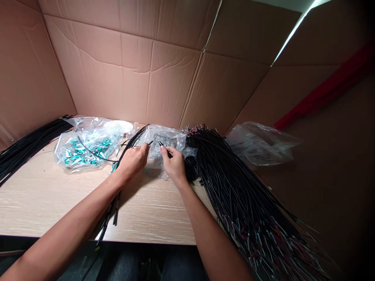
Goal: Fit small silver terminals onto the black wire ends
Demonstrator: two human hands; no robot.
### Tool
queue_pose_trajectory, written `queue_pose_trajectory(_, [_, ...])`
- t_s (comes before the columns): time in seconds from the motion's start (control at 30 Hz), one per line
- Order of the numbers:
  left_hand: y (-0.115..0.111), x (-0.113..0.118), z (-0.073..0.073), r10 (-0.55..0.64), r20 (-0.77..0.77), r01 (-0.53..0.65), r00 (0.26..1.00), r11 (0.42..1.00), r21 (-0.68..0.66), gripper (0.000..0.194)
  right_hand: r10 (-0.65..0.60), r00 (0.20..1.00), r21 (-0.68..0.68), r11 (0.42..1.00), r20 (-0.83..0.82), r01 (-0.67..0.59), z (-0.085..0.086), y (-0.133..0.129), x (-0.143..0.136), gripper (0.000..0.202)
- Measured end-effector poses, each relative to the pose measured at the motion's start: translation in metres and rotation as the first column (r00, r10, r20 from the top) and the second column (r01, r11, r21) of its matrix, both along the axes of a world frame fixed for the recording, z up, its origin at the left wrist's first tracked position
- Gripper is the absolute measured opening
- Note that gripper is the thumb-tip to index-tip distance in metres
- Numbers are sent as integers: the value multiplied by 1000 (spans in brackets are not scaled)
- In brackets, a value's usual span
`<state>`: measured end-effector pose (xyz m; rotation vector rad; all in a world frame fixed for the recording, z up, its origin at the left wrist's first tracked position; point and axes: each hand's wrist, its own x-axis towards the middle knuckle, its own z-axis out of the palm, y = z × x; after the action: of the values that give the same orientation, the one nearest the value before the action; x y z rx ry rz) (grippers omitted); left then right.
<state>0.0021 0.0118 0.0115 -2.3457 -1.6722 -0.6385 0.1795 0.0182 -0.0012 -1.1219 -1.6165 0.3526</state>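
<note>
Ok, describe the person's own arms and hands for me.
The left forearm and right forearm are bare, with no sleeve, watch or bracelet showing. The left grip and right grip are ungloved hands, without visible markings. Whether a ring is worn on the left is too small to tell.

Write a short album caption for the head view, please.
Left hand gripping a thin black cable, right hand a slim black item, before a clear plastic bag of silvery bits.

Clear bags number at least three: a teal-filled bag [88, 150] left, a silver-filled bag [166, 136] centre, a crumpled bag [262, 144] right. Black cables form three bunches: left bunch [35, 136], thin middle bunch [133, 141], thick right bunch [231, 171]. Two hands [133, 159] [175, 166] and one red strip [325, 91] show.
</note>
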Motion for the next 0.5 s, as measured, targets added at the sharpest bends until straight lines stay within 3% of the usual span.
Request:
queue_pose_trajectory(0.13, [3,0,-2,-19,48,20,999,999,-28,36,-17,996,42,999,90,14,3,-6,-5,37])
queue_pose_trajectory(0.23, [5,-2,-3,-110,201,112,973,994,1,35,-12,992,23,1000,126,9,3,-8,-7,36])
queue_pose_trajectory(0.37, [2,-3,5,-259,454,283,853,959,14,37,-13,987,-7,1000,157,15,1,-7,-8,37])
queue_pose_trajectory(0.5, [2,-5,11,-240,662,386,711,919,-82,41,-24,989,-23,999,148,28,-1,-6,-12,38])
